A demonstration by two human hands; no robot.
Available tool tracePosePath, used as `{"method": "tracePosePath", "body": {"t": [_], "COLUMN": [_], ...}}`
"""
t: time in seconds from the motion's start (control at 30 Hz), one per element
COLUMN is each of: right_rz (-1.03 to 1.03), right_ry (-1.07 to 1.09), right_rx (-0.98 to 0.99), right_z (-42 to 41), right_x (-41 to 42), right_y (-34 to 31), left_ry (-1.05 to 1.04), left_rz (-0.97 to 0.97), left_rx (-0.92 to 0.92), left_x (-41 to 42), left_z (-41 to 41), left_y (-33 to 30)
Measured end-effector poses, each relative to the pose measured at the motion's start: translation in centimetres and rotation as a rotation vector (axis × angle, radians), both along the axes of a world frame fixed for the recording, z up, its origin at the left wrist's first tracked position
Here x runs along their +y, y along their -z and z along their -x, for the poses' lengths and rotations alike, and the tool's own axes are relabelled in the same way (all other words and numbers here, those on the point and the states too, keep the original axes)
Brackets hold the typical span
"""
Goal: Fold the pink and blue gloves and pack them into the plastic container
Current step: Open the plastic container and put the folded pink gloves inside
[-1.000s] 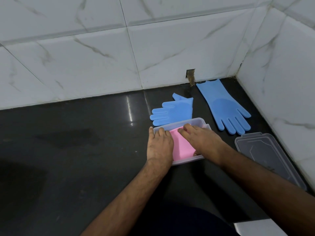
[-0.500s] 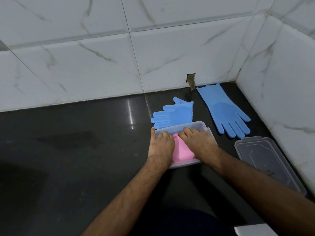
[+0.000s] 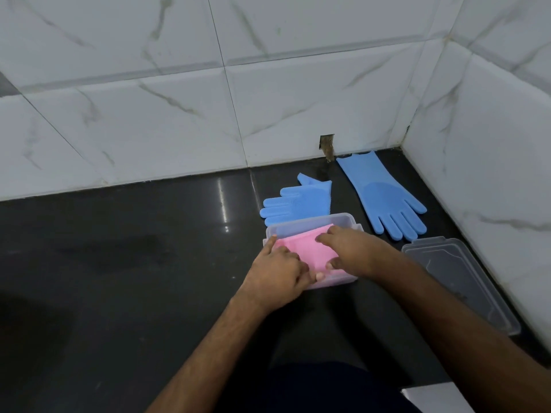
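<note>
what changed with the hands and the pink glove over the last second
Both hands shifted on the pink glove in the container: the left hand slid toward its near left corner, fingers now curled, and the right hand spread across the glove, uncovering more pink. The two blue gloves and lid stayed put.

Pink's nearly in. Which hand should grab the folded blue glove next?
Probably the right hand: its fingertips lie at the container's far rim, nearest the folded blue glove just behind it. The left hand sits nearer, gripping the pink glove.
</note>
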State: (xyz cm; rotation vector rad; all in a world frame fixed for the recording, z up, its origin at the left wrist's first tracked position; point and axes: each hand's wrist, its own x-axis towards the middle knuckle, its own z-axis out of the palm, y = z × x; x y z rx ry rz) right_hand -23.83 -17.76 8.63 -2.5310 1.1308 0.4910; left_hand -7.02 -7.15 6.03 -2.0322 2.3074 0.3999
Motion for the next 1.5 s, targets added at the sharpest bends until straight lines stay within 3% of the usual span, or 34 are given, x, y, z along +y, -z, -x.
{"method": "tracePosePath", "body": {"t": [0.13, 0.27, 0.4, 0.47, 0.63, 0.83, 1.13, 1.27, 1.5], "right_rz": [-0.070, -0.118, 0.211, 0.321, 0.057, 0.079, 0.116, 0.017, -0.031], "right_ry": [0.093, 0.125, 0.185, 0.328, 0.664, 0.823, 1.143, 1.274, 1.325], "right_rx": [0.138, 0.041, -0.318, -0.363, -0.303, -0.423, -0.820, -0.918, -0.871], "right_z": [-0.4, 0.3, 2.6, 3.3, 3.8, 7.0, 13.2, 13.0, 11.8], "right_x": [1.3, 1.8, 1.9, 1.7, 0.9, 2.4, 10.4, 12.7, 14.3], "right_y": [-0.4, -1.1, -0.7, -0.2, 1.3, 1.5, 1.7, 2.3, 3.0], "left_ry": [0.023, -0.005, -0.027, -0.036, -0.036, -0.001, 0.239, 0.310, 0.334], "left_rz": [-0.087, -0.088, 0.023, 0.026, 0.061, 0.131, 0.258, 0.257, 0.251], "left_rx": [-0.089, -0.106, -0.149, -0.140, -0.111, -0.104, -0.091, -0.107, -0.075], "left_x": [0.8, 0.3, 1.2, 1.6, 1.6, 0.9, -2.0, -3.0, -4.0], "left_z": [0.9, 1.2, 1.4, 1.9, 3.7, 5.1, 7.8, 8.1, 7.5], "left_y": [0.0, -0.5, -0.1, 0.3, 0.2, 0.1, 0.3, 0.6, 0.3]}}
